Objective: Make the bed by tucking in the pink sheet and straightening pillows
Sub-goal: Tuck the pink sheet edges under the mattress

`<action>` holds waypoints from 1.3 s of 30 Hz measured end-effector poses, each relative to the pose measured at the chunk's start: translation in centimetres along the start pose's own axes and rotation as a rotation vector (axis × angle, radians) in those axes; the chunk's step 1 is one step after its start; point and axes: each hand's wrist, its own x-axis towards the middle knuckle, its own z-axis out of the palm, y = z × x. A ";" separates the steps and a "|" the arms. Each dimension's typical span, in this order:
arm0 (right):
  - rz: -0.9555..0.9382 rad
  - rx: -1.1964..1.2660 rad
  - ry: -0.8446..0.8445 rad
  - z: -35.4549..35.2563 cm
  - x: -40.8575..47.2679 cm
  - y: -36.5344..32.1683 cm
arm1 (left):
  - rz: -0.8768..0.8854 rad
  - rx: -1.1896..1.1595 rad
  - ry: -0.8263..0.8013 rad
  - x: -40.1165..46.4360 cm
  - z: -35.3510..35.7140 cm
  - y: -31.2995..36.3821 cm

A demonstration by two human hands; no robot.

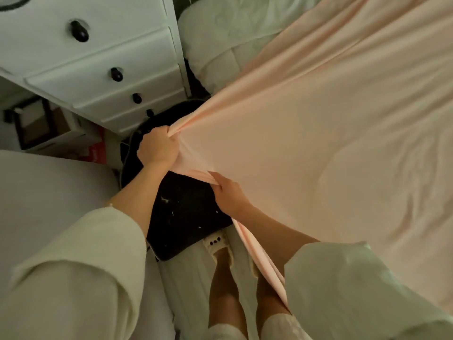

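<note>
The pink sheet (318,123) spreads over the bed across the right half of the view, pulled taut toward its near left edge. My left hand (158,146) is clenched on a bunched corner of the sheet, out past the side of the bed. My right hand (229,192) grips the sheet's edge a little nearer to me, with the hem trailing down past my legs. White pillows or a quilt (220,38) lie uncovered at the head of the bed, beyond the sheet's edge.
A white chest of drawers (98,69) with black knobs stands close to the bed at upper left. A dark rug (186,212) covers the floor under my hands. Boxes (61,133) sit on the floor at left. A pale rounded surface (49,182) lies at lower left.
</note>
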 end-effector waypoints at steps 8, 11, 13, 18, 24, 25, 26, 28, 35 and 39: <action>0.016 0.017 -0.088 0.5 3.5 0.8 | 0.032 0.079 0.117 1.7 2.2 -1.6; 0.050 0.003 -0.146 0.7 4.6 1.7 | 0.062 0.105 0.136 2.4 3.7 -2.3; 0.056 -0.052 -0.176 1.3 5.9 2.7 | 0.051 0.112 0.155 3.3 4.9 -2.8; 0.050 -0.129 -0.175 3.4 10.3 7.3 | 0.004 0.067 0.132 5.3 9.7 -4.1; 0.050 -0.279 -0.124 3.3 13.6 12.7 | -0.010 -0.042 0.090 7.8 16.3 -4.8; 0.045 -0.344 -0.157 3.6 14.2 13.4 | -0.042 -0.077 0.088 8.3 17.1 -5.0; 0.026 -0.406 -0.191 3.8 14.8 13.9 | -0.080 -0.119 0.083 8.9 17.7 -5.3; 0.027 -0.461 -0.273 3.9 15.5 14.5 | -0.183 -0.212 0.055 9.5 18.2 -6.0; 0.067 -0.335 -0.336 2.8 13.7 12.1 | -0.303 -0.183 -0.076 7.5 16.9 -6.0; 0.138 -0.208 -0.263 0.6 11.3 9.7 | -0.259 -0.288 -0.121 5.9 14.9 -3.9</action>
